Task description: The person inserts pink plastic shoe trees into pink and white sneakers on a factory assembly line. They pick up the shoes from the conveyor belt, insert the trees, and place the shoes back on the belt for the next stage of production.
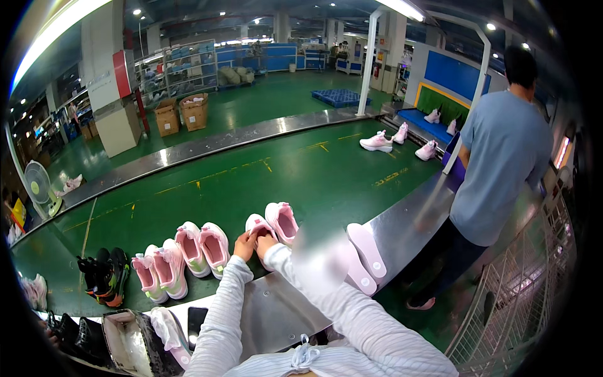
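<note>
At the near edge of the green conveyor belt, both my hands are at a pale pink sneaker (256, 221). My left hand (242, 245) grips its collar on the left side. My right hand (266, 242) reaches into the shoe's opening, where its fingertips are hidden. The matching sneaker (281, 222) stands just to the right, its toe pointing away from me. Two pink insoles (367, 250) lie side by side on the metal edge right of my right forearm. A blurred patch covers part of the picture beside them.
Left along the belt stand pink sneakers (201, 249), more with green trim (159, 271), and black-orange shoes (104, 276). A phone (196, 323) and an open box (132, 339) lie nearer. A person in blue (505, 163) stands right, beside a wire rack (512, 295).
</note>
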### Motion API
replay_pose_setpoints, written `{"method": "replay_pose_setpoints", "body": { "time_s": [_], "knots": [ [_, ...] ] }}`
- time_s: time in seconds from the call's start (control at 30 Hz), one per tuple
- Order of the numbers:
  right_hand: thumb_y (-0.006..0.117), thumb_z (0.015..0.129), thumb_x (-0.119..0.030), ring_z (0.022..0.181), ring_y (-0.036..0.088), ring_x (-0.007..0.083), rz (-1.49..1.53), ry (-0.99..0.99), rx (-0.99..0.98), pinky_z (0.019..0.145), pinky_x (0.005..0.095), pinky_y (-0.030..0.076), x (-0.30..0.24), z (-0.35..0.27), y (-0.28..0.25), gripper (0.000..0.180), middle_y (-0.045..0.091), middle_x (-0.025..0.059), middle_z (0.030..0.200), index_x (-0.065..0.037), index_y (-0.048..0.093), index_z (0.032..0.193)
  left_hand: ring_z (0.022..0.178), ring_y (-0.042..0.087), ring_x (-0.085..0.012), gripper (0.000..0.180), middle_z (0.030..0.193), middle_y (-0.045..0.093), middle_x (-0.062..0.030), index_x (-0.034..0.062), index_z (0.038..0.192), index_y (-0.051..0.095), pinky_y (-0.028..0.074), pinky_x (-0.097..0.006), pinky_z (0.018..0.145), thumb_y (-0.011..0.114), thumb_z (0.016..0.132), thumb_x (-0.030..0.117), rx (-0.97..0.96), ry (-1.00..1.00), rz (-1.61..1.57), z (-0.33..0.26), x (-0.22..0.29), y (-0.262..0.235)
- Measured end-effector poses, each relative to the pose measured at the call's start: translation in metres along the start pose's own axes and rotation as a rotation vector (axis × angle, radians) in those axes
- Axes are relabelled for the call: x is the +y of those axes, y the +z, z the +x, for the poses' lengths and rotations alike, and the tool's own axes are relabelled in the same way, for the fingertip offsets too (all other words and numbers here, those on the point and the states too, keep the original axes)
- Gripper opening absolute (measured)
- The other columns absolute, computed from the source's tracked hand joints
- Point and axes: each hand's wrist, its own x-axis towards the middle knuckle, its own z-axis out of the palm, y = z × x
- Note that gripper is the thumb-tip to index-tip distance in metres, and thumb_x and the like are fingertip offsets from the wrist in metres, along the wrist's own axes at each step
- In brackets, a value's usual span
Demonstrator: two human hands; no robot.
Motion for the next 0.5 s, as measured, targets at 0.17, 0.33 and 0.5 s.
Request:
{"method": "replay_pose_setpoints", "body": {
  "time_s": [0.17, 0.33, 0.5],
  "knots": [
    [0.047, 0.081, -0.018, 0.098, 0.051, 0.0216, -0.069, -0.369, 0.655, 0.078, 0.0326, 0.042, 0.025, -0.115, -0.058, 0.027, 0.053, 0.0087, 0.111, -0.004, 0.055, 0.102, 0.095, 0.051, -0.0266, 0.034, 0.103, 0.052, -0.0158, 0.0024, 0.105, 0.052, 0.043, -0.032, 0.077, 0.062, 0.075, 0.017, 0.356, 0.435, 0.272, -0.005, 0.006, -0.005],
    [0.053, 0.078, -0.028, 0.117, 0.034, 0.0306, -0.181, 0.146, 0.671, 0.096, 0.0576, 0.018, 0.157, -0.176, -0.077, 0.037, 0.042, 0.0121, 0.122, -0.010, 0.052, 0.110, 0.074, 0.059, -0.0286, 0.012, 0.080, 0.059, -0.0145, 0.0027, 0.080, 0.061, 0.047, -0.038, 0.067, 0.055, 0.074, 0.012, 0.104, 0.257, 0.463, -0.019, 0.069, 0.017],
    [0.049, 0.079, -0.039, 0.114, 0.034, 0.0388, -0.204, 0.325, 0.567, 0.090, 0.0541, 0.030, 0.190, -0.182, -0.047, 0.049, 0.033, 0.0176, 0.129, -0.011, 0.044, 0.120, 0.078, 0.060, -0.0274, 0.018, 0.086, 0.061, -0.0160, 0.0043, 0.077, 0.063, 0.047, -0.037, 0.071, 0.047, 0.076, 0.011, -0.764, 0.059, 1.438, 0.037, 0.000, 0.034]
  ]
}}
